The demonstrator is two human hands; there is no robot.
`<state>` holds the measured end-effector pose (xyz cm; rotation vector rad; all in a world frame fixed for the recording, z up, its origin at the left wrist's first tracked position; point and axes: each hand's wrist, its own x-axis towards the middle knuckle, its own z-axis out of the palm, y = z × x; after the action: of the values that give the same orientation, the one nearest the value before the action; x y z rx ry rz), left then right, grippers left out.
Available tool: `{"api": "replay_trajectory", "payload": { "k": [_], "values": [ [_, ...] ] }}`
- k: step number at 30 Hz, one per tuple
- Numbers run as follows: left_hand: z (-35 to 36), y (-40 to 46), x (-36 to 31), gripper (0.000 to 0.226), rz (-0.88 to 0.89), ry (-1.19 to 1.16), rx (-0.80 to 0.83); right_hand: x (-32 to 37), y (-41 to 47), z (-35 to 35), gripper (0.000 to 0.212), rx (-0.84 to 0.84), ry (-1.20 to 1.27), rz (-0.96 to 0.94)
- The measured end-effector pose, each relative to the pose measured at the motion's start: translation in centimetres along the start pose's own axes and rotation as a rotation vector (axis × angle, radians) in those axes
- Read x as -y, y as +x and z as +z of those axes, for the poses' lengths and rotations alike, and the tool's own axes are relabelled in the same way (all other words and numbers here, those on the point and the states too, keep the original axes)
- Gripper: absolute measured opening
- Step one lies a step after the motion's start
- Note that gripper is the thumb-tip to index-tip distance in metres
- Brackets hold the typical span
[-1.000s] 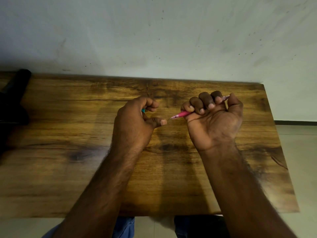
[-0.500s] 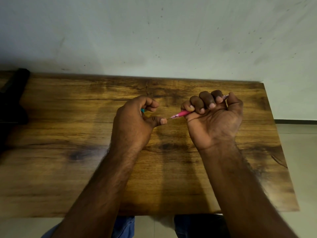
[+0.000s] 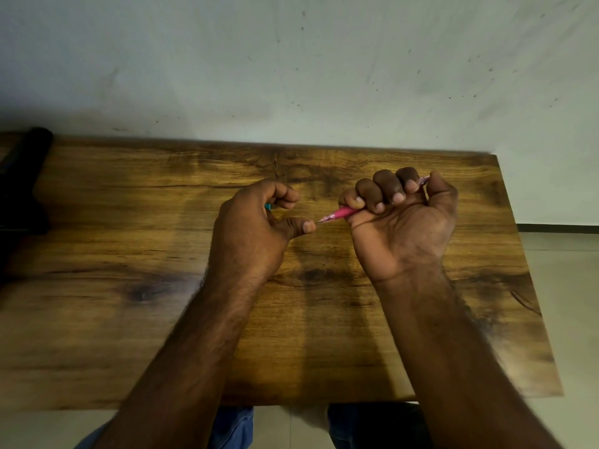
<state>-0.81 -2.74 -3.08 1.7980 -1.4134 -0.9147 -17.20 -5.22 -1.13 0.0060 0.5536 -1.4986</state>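
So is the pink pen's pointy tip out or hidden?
Out. The pink pen, gripped in the right hand, shows its thin tip poking toward the left hand's thumb.

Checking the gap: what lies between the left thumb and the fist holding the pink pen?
Head view: only the pink pen, its tip at the left hand's thumb; the right hand grips it.
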Motion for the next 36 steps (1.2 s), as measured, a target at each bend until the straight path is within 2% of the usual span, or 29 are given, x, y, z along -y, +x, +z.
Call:
{"api": "replay_trajectory", "payload": {
  "k": [12, 18, 25, 29, 34, 36],
  "values": [
    [0.0, 0.0, 0.1, 0.037, -0.008, 0.022, 0.018, 0.0, -0.1, -0.4, 0.048, 0.029, 0.017, 0.002],
    [-0.3, 0.3, 0.2, 0.021, -0.024, -0.002, -0.041, -0.1, 0.1, -0.5, 0.042, -0.009, -0.074, -0.006],
    [-1.5, 0.6, 0.6, 0.035, -0.04, 0.064, -0.097, -1.0, 0.1, 0.1, 0.031, -0.196, -0.469, 0.014],
    [-1.6, 0.5, 0.5, 0.033, -0.041, 0.161, -0.114, -1.7, -0.1, 0.0, 0.024, -0.176, -0.813, -0.041],
    [-1.9, 0.4, 0.2, 0.026, -0.079, 0.272, -0.142, -2.8, -0.5, -0.8, 0.027, -0.131, -1.368, -0.19],
    [-2.0, 0.4, 0.2, 0.026, -0.089, 0.297, -0.134, -3.0, -0.5, -1.3, 0.026, -0.13, -1.518, -0.234]
  ]
}}
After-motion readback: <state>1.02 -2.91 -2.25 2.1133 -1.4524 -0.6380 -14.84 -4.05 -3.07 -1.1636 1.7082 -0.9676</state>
